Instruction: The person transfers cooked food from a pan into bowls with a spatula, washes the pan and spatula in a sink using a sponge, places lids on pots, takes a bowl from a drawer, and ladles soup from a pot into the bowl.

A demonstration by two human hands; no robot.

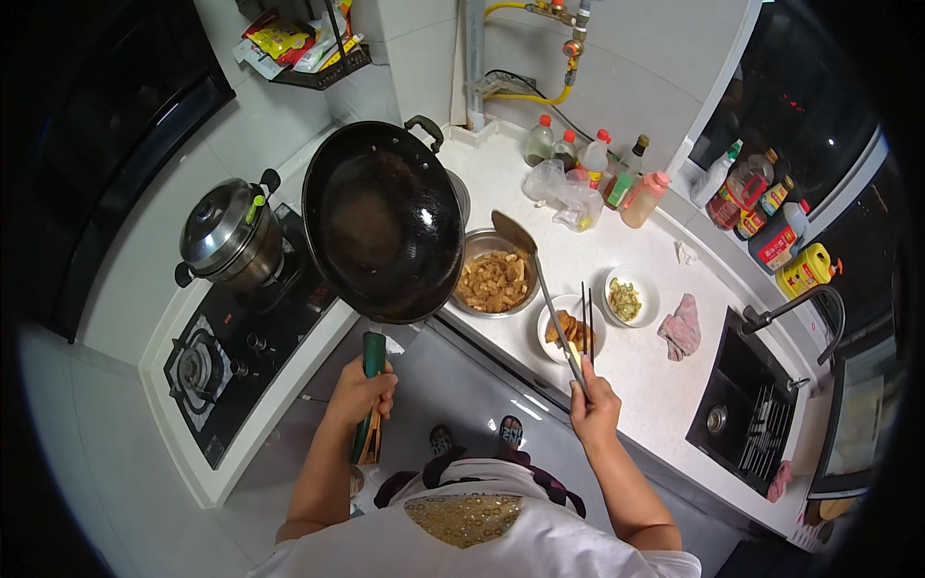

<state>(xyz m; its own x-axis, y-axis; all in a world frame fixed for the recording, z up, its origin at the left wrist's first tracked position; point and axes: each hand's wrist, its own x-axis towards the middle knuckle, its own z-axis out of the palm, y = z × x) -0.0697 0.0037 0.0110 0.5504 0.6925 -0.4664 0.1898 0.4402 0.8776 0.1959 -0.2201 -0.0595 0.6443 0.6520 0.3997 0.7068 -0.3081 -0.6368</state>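
The left hand is closed around the green handle of a dark wok, which is tilted at the upper centre of the frame. The right hand, right of centre, grips a spatula, its blade up beside the metal bowl of food. On the worktop, chopsticks rest at a white bowl. A lidded pot sits on the stove at left.

Head fisheye looks down, rim hardly readable.
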